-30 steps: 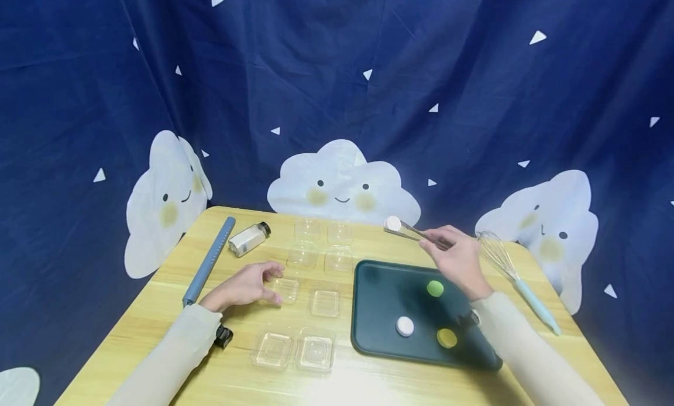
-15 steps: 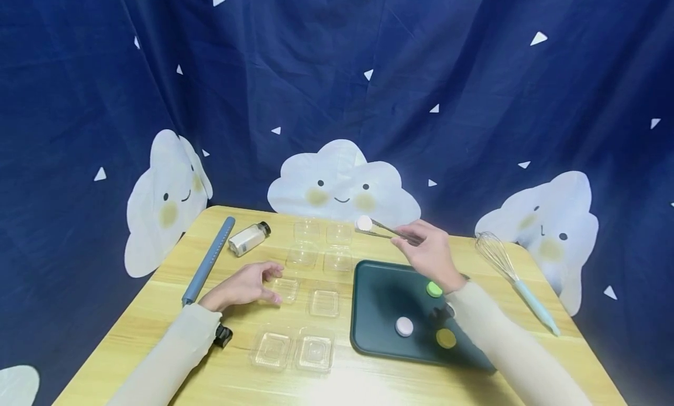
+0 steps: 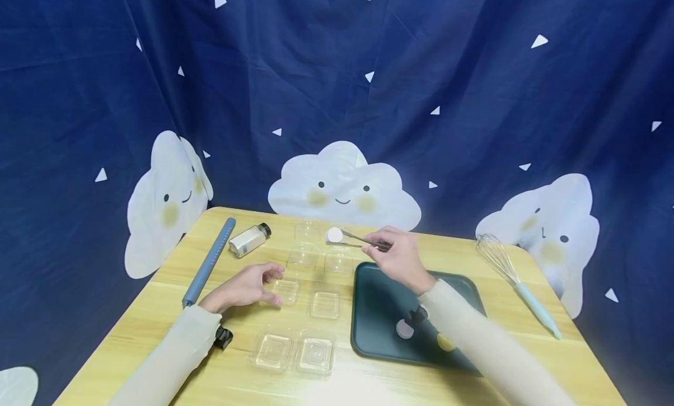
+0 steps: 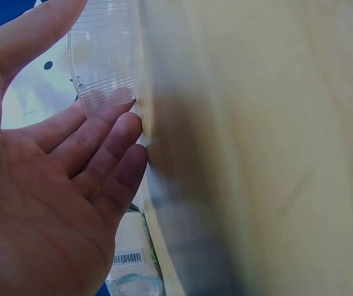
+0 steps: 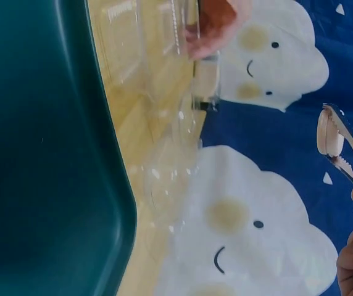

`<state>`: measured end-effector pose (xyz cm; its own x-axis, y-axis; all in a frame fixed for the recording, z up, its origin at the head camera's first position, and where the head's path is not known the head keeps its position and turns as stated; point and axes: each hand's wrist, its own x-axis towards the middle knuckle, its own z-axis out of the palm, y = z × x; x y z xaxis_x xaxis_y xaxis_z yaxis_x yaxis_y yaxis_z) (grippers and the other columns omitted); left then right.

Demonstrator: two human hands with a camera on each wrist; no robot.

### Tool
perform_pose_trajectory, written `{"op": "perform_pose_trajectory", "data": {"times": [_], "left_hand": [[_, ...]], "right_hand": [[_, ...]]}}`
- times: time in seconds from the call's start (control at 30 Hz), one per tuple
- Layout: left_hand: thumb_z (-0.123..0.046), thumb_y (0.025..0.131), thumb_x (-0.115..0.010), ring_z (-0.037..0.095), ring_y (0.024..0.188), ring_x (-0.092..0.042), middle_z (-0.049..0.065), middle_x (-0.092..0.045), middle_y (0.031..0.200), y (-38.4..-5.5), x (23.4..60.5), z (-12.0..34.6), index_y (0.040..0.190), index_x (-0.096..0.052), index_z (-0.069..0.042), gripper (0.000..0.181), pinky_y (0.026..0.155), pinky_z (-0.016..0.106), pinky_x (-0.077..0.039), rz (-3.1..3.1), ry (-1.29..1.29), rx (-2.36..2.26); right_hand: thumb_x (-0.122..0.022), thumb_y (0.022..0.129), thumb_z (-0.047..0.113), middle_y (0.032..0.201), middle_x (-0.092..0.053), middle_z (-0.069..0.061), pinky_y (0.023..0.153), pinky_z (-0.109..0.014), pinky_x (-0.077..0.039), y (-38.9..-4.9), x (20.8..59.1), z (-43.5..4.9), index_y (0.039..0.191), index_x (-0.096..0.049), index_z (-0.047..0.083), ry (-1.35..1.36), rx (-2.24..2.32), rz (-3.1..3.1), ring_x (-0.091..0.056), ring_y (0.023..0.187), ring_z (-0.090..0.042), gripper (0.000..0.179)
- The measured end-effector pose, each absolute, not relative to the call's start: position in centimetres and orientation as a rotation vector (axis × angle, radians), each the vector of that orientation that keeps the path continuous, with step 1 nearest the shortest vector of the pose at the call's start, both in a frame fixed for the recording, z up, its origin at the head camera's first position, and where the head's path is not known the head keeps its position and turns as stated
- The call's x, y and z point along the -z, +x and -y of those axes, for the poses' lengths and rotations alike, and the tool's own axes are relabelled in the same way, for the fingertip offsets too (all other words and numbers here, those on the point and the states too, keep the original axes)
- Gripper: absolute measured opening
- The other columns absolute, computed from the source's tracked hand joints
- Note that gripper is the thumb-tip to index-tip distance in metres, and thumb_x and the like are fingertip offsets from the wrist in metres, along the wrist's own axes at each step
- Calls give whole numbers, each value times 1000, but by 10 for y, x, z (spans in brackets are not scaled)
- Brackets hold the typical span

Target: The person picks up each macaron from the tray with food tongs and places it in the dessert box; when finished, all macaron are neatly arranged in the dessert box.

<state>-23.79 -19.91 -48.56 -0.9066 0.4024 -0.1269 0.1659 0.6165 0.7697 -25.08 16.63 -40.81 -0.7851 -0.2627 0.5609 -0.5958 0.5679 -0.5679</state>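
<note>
My right hand (image 3: pixel 399 261) grips metal tongs (image 3: pixel 363 240). A pale macaron (image 3: pixel 334 235) is clamped between the tips of the tongs, held up above the far clear plastic boxes; the right wrist view shows the same macaron (image 5: pixel 329 134) between serrated tips. My left hand (image 3: pixel 247 287) is at the left side of a clear plastic box (image 3: pixel 286 290), thumb and fingers spread beside it. In the left wrist view its loosely bent fingers (image 4: pixel 118 139) touch the box (image 4: pixel 105 55) and the tabletop. A pinkish macaron (image 3: pixel 405 329) and a partly hidden yellow macaron (image 3: pixel 444 341) lie on the dark green tray (image 3: pixel 368 341).
Several more open clear boxes (image 3: pixel 316 351) stand in rows on the wooden table (image 3: pixel 221 382). A blue rolling pin (image 3: pixel 207 262) and a black-capped jar (image 3: pixel 249 240) lie at the left. To the tray's right lies a whisk (image 3: pixel 534 306). A curtain hangs behind.
My right hand has moved left with the tongs and the macaron, from beyond the tray to over the far boxes. The forearm now covers the green macaron. My left hand stays put.
</note>
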Motion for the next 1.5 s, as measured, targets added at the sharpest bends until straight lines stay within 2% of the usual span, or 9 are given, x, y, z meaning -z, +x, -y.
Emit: {"op": "perform_pose_trajectory", "data": {"times": [0.57,0.73,1.0,1.17,1.5], "left_hand": [[-31,71,-91,21,116,-57,1,-65,132,-239,485,199,142,-55,-12,81,107,48,-48,-2565,462,-1161],[-32,70,-92,20,114,-57,0,-66,130,-239,487,199,141,-56,-13,82,105,46,-49,-2578,463,-1153],[-35,68,-93,20,112,-57,0,-66,128,-240,488,199,141,-56,-14,84,102,44,-50,-2601,465,-1132],[-35,69,-92,22,114,-58,3,-66,130,-242,487,198,141,-56,-10,85,103,46,-50,-2600,481,-1123],[-33,70,-92,21,116,-58,2,-66,134,-239,485,198,142,-55,-12,83,106,48,-49,-2589,452,-1133]], "right_hand": [[-80,87,17,86,-71,4,64,-16,-55,-246,427,-106,94,-81,10,878,-992,2640,-64,73,-4,10],[-78,88,21,84,-69,6,60,-16,-51,-243,431,-92,92,-80,14,947,-910,2709,-59,69,-2,8],[-77,90,21,87,-71,4,64,-15,-52,-241,439,-77,94,-79,13,970,-857,2790,-62,72,-3,10],[-77,89,21,87,-71,4,63,-14,-51,-240,444,-71,94,-79,13,981,-796,2808,-60,72,-3,10],[-79,86,24,87,-71,6,65,-11,-50,-242,457,-60,92,-79,16,1016,-670,2790,-62,76,-3,10]]}}
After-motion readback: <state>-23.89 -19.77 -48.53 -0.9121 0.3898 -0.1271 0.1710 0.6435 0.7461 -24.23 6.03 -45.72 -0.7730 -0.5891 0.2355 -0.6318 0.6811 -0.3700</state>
